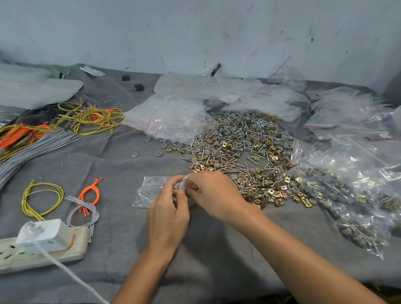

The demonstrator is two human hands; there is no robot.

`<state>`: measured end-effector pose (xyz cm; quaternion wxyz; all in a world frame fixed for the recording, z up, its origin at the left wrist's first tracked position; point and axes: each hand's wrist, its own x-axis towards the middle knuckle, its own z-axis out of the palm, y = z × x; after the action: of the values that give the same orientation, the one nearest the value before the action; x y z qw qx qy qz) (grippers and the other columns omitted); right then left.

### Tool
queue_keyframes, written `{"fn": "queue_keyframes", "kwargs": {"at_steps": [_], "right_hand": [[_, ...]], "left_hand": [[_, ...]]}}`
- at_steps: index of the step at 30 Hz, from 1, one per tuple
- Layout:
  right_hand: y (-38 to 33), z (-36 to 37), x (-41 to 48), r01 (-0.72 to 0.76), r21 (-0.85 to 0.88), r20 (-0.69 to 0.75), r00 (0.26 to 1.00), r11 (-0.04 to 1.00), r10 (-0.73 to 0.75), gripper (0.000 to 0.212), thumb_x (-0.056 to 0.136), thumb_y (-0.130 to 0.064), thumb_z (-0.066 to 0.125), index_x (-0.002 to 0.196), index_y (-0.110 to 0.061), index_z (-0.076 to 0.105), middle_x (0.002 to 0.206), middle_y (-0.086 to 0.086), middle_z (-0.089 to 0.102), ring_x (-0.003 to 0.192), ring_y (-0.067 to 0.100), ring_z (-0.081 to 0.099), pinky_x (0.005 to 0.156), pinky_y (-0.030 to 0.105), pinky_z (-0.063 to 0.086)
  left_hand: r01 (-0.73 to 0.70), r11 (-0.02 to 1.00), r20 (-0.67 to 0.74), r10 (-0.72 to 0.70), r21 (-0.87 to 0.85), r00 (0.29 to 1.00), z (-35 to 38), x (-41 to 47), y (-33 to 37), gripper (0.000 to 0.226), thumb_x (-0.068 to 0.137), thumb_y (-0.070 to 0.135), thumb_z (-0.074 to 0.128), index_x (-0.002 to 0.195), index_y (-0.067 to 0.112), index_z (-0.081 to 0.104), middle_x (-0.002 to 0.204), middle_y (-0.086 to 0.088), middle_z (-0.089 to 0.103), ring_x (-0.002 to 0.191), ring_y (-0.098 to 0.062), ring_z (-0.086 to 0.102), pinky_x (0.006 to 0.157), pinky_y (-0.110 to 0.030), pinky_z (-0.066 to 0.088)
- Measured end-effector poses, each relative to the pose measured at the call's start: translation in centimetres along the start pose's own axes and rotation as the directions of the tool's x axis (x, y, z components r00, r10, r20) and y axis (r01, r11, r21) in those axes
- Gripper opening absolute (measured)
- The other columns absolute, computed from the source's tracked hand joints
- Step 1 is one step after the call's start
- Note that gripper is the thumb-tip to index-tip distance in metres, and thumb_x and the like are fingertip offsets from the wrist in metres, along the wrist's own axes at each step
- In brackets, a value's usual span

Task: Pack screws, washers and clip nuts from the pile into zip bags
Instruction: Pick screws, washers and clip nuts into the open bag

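Grey felt cloth [113, 164] covers the table, w/ a scuffed pale wall [207, 18] behind it. One small clear zip bag [149, 192] lies on the cloth in front of me, its body stretched out to the left and its mouth lifted btwn my two hands. My left hand [168, 210] comes up from below, palm turned inward, thumb and forefinger pinching the bag's mouth, other fingers curled under it. My right hand [213, 194] sits just beside it, back of the hand up, fingers curled down onto the same edge and pinching it; can't tell if there's any hardware in those fingertips. Both forearms are bare and angle in from the near table edge, meeting at the bag.

Just right of my right hand, touching the knuckle side, starts the pile [242, 148]: screws, grey washers and brass-coloured clip nuts all mixed. A few grey rings [134, 154] lie loose off its left edge. Filled bags [338, 188] overlap at the pile's right side; empty bags [172, 120] are heaped behind it. Well to the left lie a yellow-green wire loop [41, 199], orange wires [90, 190], a grey wire bundle [25, 157], and a power strip [34, 256] w/ a white charger [44, 234] plugged in.
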<state>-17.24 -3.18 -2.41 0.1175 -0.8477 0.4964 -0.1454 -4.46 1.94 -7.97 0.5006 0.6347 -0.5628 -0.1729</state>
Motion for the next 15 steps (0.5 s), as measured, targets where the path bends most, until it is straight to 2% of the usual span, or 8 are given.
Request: {"fn": "queue_keyframes", "kwargs": {"at_steps": [2, 6, 9, 11, 15], "right_hand": [[0.1, -0.1, -0.1, -0.008, 0.017, 0.01, 1.0, 1.0, 0.008, 0.019, 0.096, -0.027, 0.06, 0.113, -0.027, 0.069, 0.108, -0.003, 0.074, 0.104, 0.023, 0.065, 0.086, 0.038, 0.052], [1.1, -1.1, -0.2, -0.108, 0.156, 0.008, 0.994, 0.982, 0.108, 0.019, 0.094, -0.023, 0.061, 0.109, -0.028, 0.072, 0.103, -0.006, 0.075, 0.098, 0.018, 0.067, 0.087, 0.038, 0.054], [2.3, -2.1, -0.3, -0.129, 0.222, -0.017, 0.99, 0.966, 0.137, 0.017, 0.093, -0.02, 0.063, 0.104, -0.028, 0.073, 0.097, -0.011, 0.073, 0.084, 0.011, 0.065, 0.082, 0.036, 0.054], [3.2, -3.0, -0.5, -0.136, 0.197, -0.019, 0.99, 0.971, 0.142, 0.014, 0.094, -0.02, 0.062, 0.101, -0.029, 0.071, 0.094, -0.015, 0.07, 0.081, 0.007, 0.063, 0.08, 0.036, 0.054], [5.9, -4.3, -2.0, -0.161, 0.004, 0.046, 0.986, 0.987, 0.161, 0.01, 0.097, -0.028, 0.063, 0.105, -0.03, 0.067, 0.104, -0.011, 0.064, 0.099, 0.013, 0.061, 0.086, 0.039, 0.052]], "left_hand": [[0.004, 1.0, -0.008, -0.004, -0.003, 1.0, 0.0, 0.0, 0.0, 0.033, 0.094, 0.034, 0.045, 0.124, 0.035, 0.058, 0.086, 0.017, 0.063, 0.084, -0.018, 0.065, 0.075, -0.038, 0.052], [0.018, 1.0, -0.019, -0.018, -0.014, 1.0, 0.0, 0.0, 0.0, 0.033, 0.094, 0.035, 0.045, 0.124, 0.036, 0.059, 0.084, 0.021, 0.063, 0.081, -0.017, 0.064, 0.073, -0.035, 0.049], [0.019, 1.0, -0.021, -0.02, -0.017, 1.0, 0.1, 0.0, 0.0, 0.033, 0.094, 0.035, 0.045, 0.124, 0.036, 0.059, 0.084, 0.021, 0.063, 0.079, -0.012, 0.062, 0.073, -0.034, 0.048], [0.022, 1.0, -0.028, -0.023, -0.016, 0.999, 0.1, 0.0, -0.1, 0.033, 0.094, 0.035, 0.045, 0.124, 0.035, 0.06, 0.083, 0.022, 0.063, 0.077, -0.008, 0.061, 0.073, -0.033, 0.048], [0.018, 1.0, -0.025, -0.018, -0.017, 1.0, 0.0, 0.0, -0.1, 0.033, 0.095, 0.036, 0.044, 0.125, 0.035, 0.059, 0.083, 0.021, 0.063, 0.077, -0.006, 0.06, 0.071, -0.033, 0.047]]}}
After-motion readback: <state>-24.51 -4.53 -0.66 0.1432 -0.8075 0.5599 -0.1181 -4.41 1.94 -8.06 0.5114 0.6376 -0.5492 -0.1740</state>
